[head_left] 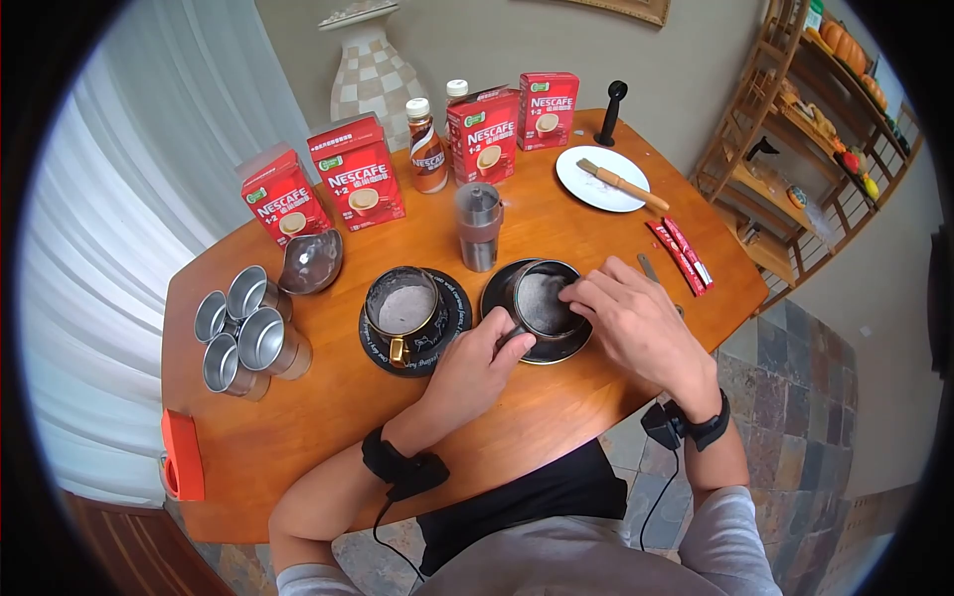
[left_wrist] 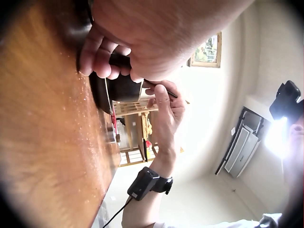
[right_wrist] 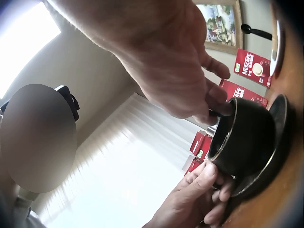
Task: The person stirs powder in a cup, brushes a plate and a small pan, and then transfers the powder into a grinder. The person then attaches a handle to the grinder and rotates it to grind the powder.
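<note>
Your left hand (head_left: 475,370) is at the near left side of the dark cup (head_left: 542,303), which stands on its dark saucer (head_left: 497,288) at the middle of the wooden counter (head_left: 328,417), just right of a second cup (head_left: 404,310) on a black coaster (head_left: 452,298). The left grip is curled: the left wrist view shows the fingers (left_wrist: 102,54) wrapped round the dark cup's handle (left_wrist: 121,61), thumb on the cup side. The cup is upright and seated on the saucer.

Your right hand (head_left: 636,323) lies over the far right rim of the same cup. Its fingertips (right_wrist: 216,107) are drawn together at the rim, touching it; a thin dark item shows between them in the left wrist view, but what it is cannot be told. The grip is nearly closed, thumb against forefinger.

A pale brown powder lies inside both cups. Red sachets (head_left: 681,256) lie on the counter just beyond the right hand. A metal grinder (head_left: 479,226) stands behind the cups, well apart from both hands. Four metal cups (head_left: 246,333) lie grouped at the left.
</note>
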`<state>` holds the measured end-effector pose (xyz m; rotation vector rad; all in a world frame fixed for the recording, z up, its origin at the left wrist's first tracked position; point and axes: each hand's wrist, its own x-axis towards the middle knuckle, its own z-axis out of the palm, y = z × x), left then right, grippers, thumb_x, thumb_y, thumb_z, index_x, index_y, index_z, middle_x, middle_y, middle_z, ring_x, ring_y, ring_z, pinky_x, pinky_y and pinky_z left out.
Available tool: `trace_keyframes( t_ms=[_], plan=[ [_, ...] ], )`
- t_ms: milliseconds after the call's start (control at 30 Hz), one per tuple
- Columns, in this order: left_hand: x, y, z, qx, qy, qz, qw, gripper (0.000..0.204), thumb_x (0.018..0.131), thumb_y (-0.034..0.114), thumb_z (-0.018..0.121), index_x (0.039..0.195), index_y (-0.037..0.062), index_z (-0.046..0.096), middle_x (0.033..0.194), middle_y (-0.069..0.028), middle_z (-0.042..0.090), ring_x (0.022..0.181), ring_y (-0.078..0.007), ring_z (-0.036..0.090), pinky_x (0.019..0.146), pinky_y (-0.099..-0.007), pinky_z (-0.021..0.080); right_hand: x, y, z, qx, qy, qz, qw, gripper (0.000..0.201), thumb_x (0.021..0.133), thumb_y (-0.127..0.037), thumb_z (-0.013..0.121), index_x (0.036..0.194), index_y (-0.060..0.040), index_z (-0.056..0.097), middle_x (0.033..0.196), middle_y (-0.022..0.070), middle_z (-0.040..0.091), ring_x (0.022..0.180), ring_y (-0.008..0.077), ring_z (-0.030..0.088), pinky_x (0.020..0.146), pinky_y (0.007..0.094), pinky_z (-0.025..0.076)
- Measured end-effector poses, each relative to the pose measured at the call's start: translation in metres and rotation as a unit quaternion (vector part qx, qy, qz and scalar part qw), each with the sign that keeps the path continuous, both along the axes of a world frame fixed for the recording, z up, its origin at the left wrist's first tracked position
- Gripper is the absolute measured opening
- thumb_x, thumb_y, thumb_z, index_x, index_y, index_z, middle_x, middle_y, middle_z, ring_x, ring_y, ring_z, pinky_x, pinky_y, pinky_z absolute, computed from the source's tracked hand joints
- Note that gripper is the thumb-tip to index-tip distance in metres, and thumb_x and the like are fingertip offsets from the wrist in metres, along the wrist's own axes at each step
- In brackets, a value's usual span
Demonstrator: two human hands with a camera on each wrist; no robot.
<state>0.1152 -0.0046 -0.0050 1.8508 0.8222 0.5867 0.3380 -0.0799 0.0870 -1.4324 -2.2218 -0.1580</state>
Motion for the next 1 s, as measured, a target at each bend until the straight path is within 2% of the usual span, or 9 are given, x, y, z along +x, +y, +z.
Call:
trace_keyframes(
  t_ms=[67,167,267,367,467,567,667,767,1000],
  plan=[
    [0.001,-0.001,0.003,0.016,-0.001,0.003,1.000,0.016,0.106,0.014,0.063,0.102,0.0005,0.055,0.085,-0.0012,0.057,0.074,-0.0054,0.047,0.067,-0.0279,0.043,0.001,-0.009,0.007,-0.033,-0.013,0.002,0.999,0.015,0.088,-0.003,0.072,0.102,-0.0025,0.068,0.090,0.0104,0.065,0.089,0.0312,0.061,0.078,0.0419,0.053],
    [0.001,-0.003,0.004,0.038,0.003,0.014,0.999,0.030,0.104,0.026,0.067,0.098,0.0021,0.050,0.078,-0.0197,0.061,0.070,-0.0403,0.061,0.063,-0.0470,0.046,-0.002,-0.007,0.008,-0.009,0.038,0.018,0.999,0.014,0.088,-0.004,0.071,0.102,-0.0024,0.068,0.090,0.0099,0.065,0.089,0.0308,0.061,0.078,0.0415,0.053],
    [0.001,-0.004,0.008,0.017,0.019,0.003,1.000,0.020,0.107,0.015,0.064,0.099,0.0005,0.053,0.082,-0.0019,0.056,0.072,-0.0065,0.045,0.064,-0.0299,0.042,-0.007,0.000,0.004,0.040,0.015,-0.014,0.999,0.015,0.089,-0.005,0.071,0.103,-0.0020,0.068,0.090,0.0094,0.065,0.089,0.0302,0.061,0.078,0.0418,0.053],
    [0.001,-0.005,0.011,0.026,0.028,0.009,0.999,0.021,0.106,0.017,0.064,0.099,0.0010,0.053,0.081,-0.0021,0.055,0.071,-0.0076,0.045,0.064,-0.0309,0.041,-0.002,-0.004,0.001,-0.002,-0.025,-0.006,1.000,0.014,0.090,-0.006,0.072,0.103,-0.0016,0.068,0.090,0.0099,0.065,0.088,0.0301,0.062,0.077,0.0419,0.053],
    [0.000,-0.007,0.014,0.069,0.030,0.012,0.997,0.031,0.105,0.029,0.065,0.099,0.0033,0.050,0.078,-0.0194,0.063,0.073,-0.0425,0.063,0.065,-0.0490,0.046,-0.001,-0.010,0.006,-0.044,0.021,0.016,0.999,0.013,0.090,-0.006,0.071,0.100,-0.0010,0.066,0.089,0.0107,0.064,0.088,0.0299,0.062,0.076,0.0421,0.053],
    [0.001,-0.007,0.013,0.050,0.026,0.010,0.998,0.031,0.105,0.030,0.064,0.100,0.0036,0.049,0.079,-0.0197,0.064,0.076,-0.0438,0.064,0.065,-0.0501,0.047,-0.007,-0.004,0.004,0.054,0.005,-0.035,0.998,0.010,0.091,-0.008,0.071,0.096,-0.0013,0.065,0.087,0.0113,0.065,0.087,0.0302,0.062,0.076,0.0421,0.053],
    [0.001,-0.009,0.019,0.055,0.048,0.014,0.997,0.022,0.105,0.020,0.066,0.100,0.0017,0.055,0.075,-0.0075,0.053,0.065,-0.0131,0.045,0.061,-0.0344,0.040,-0.010,-0.007,0.001,0.009,-0.033,-0.048,0.998,0.010,0.092,-0.008,0.071,0.097,-0.0014,0.065,0.087,0.0118,0.065,0.087,0.0309,0.062,0.075,0.0424,0.053],
    [0.001,-0.008,0.014,0.053,0.019,0.017,0.998,0.022,0.105,0.020,0.066,0.099,0.0018,0.055,0.073,-0.0076,0.051,0.064,-0.0137,0.044,0.060,-0.0352,0.040,-0.008,-0.011,0.005,-0.042,0.007,-0.008,0.999,0.010,0.092,-0.008,0.071,0.096,-0.0015,0.065,0.087,0.0121,0.064,0.086,0.0318,0.062,0.075,0.0430,0.053],
    [0.001,-0.009,0.017,0.064,0.029,0.017,0.997,0.024,0.105,0.022,0.066,0.098,0.0024,0.054,0.072,-0.0075,0.050,0.062,-0.0141,0.045,0.060,-0.0357,0.040,-0.013,-0.003,0.002,0.030,0.049,-0.040,0.998,0.008,0.092,-0.006,0.071,0.095,-0.0016,0.065,0.086,0.0138,0.065,0.085,0.0338,0.061,0.075,0.0443,0.052]
  ],
)
